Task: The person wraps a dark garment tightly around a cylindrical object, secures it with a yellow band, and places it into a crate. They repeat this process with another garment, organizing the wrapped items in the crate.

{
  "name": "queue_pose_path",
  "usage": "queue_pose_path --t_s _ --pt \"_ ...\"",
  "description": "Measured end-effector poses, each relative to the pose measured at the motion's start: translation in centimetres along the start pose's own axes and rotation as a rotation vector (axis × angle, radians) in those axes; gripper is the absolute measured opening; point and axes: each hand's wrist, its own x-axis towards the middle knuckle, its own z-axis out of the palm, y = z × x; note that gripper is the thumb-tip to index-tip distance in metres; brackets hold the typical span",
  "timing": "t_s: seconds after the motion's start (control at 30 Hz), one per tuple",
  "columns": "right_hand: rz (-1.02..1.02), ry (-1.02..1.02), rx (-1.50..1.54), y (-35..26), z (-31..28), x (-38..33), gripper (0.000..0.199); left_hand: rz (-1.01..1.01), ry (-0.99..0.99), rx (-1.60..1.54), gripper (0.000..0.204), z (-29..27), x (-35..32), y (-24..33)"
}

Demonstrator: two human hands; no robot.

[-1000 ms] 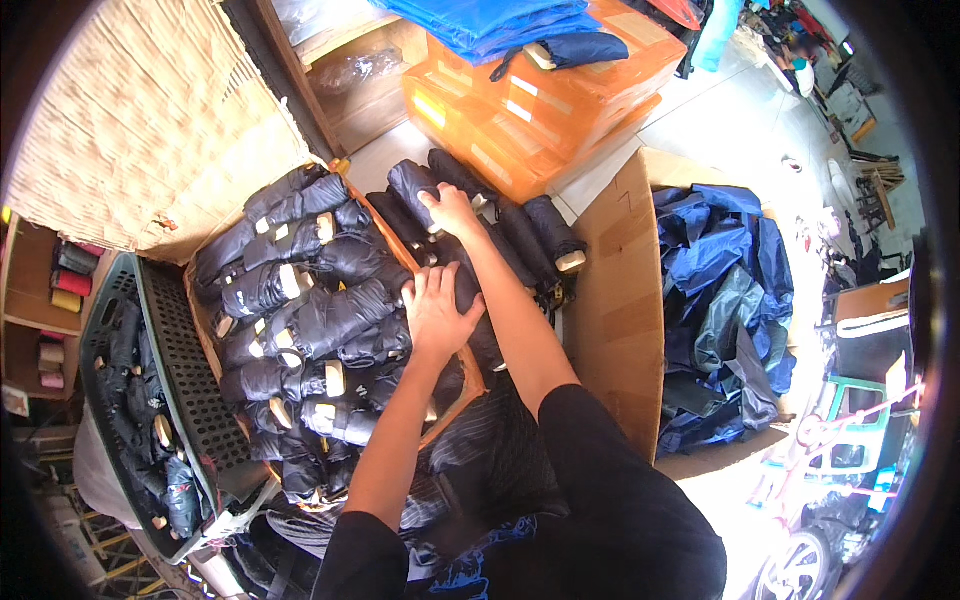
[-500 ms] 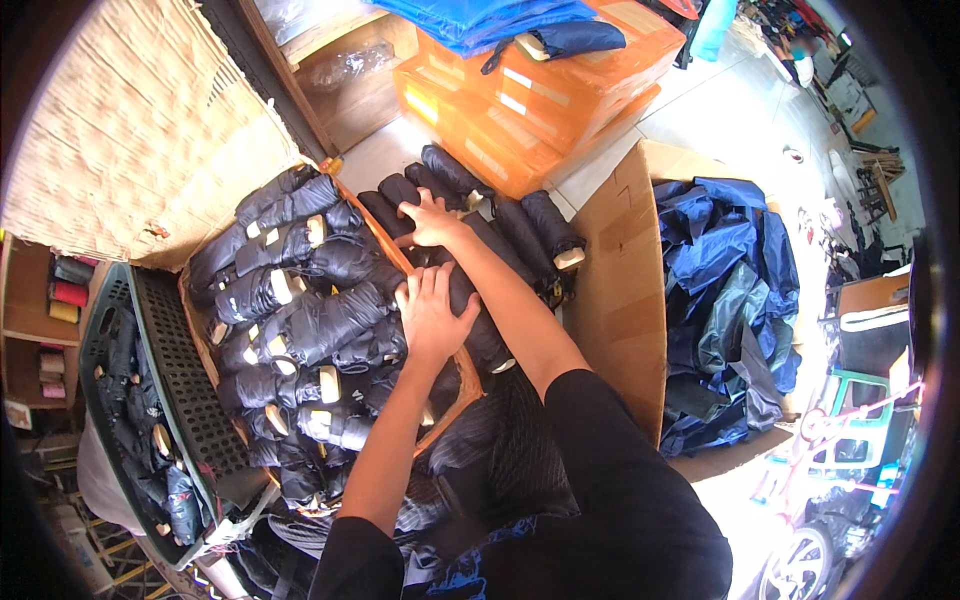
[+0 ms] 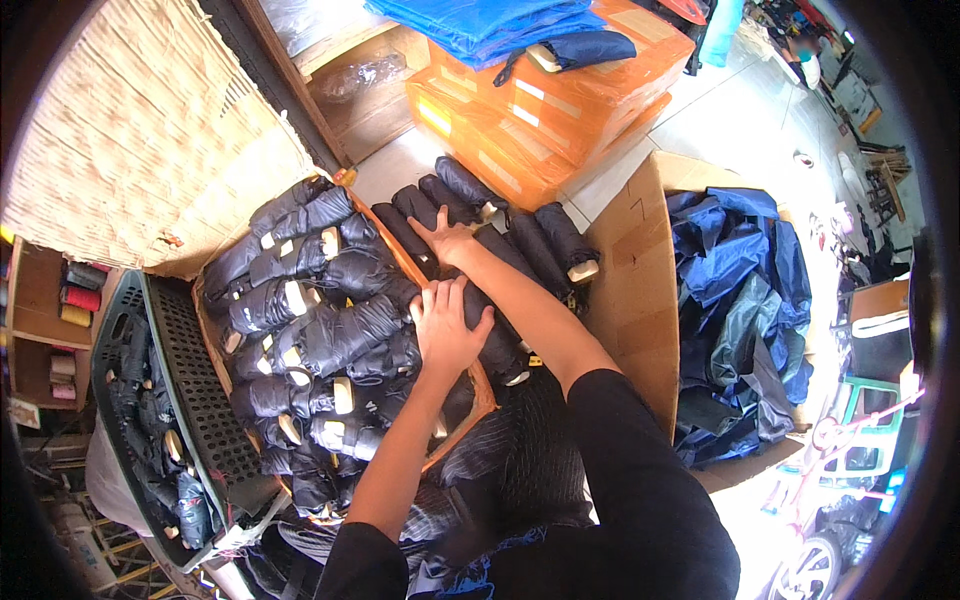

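Handling umbrellas (image 3: 503,250) beside the box (image 3: 487,392), I have my right hand (image 3: 447,242) spread over them, left hand (image 3: 447,325) half-curled at its rim, grip unclear, and judge the next move needs closer fingers.

Box (image 3: 484,388) left of centre, packed umbrellas (image 3: 345,330) inside. Basket (image 3: 205,385) just left of it, holding more umbrellas (image 3: 192,510). Loose umbrellas (image 3: 565,238) on floor (image 3: 620,178) between box and carton (image 3: 635,280) at right, fabric (image 3: 740,270) inside. Behind, stacked parcels (image 3: 550,115); sheets (image 3: 480,28), single umbrella (image 3: 597,48) on top.
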Motion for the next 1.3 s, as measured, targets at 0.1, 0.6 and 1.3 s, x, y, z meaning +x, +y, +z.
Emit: queue_pose_path --t_s 0.1,0.6,1.3 --pt "0.003 0.028 -0.051 0.0 0.0 1.2 0.13 0.0 -0.006 -0.032 0.057 -0.2 -0.1 0.3" --pt "-0.028 0.242 -0.252 -2.2 -1.6 8.5 0.111 -0.017 -0.008 -0.071 0.06 0.1 0.1 -0.2" --pt "-0.263 0.148 -0.032 1.4 -1.2 7.5 0.023 -0.015 0.008 -0.069 0.043 0.2 0.2 -0.3"
